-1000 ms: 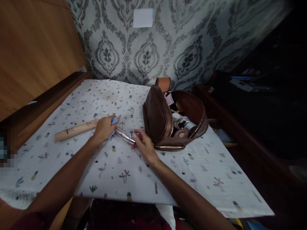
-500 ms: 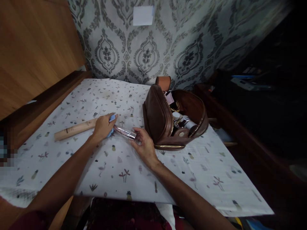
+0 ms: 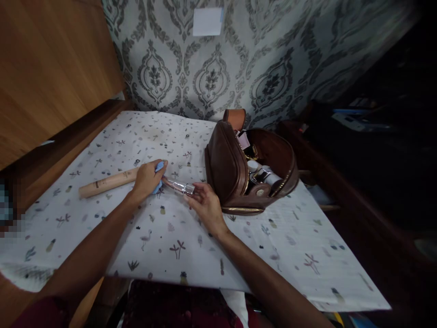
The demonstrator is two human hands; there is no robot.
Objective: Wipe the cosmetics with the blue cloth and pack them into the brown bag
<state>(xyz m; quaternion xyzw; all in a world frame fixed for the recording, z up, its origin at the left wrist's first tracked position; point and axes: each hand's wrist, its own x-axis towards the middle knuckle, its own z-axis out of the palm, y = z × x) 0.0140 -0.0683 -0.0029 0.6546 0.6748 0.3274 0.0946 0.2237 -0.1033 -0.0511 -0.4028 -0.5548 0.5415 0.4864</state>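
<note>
My left hand (image 3: 146, 180) is closed on a crumpled light blue cloth (image 3: 159, 168), which touches the near end of a slim clear and silver bottle (image 3: 177, 186). The fingers of my right hand (image 3: 207, 207) are closed round the bottle's other end. A long beige tube (image 3: 107, 183) lies on the table to the left, its right end behind my left hand. Just right of my right hand stands an open brown leather bag (image 3: 225, 168) with several cosmetic items (image 3: 262, 173) inside.
A white patterned cloth (image 3: 177, 246) covers the table. An orange-brown roll-shaped thing (image 3: 234, 119) is behind the bag, near the patterned wall (image 3: 211, 68). Wooden furniture (image 3: 58, 68) borders the left side. Dark shelving with blue items (image 3: 358, 119) is on the right.
My right hand's fingers have shifted slightly on the bottle's end, and the bottle has moved a little. The whole view has shifted slightly. My left hand still grips the cloth.
</note>
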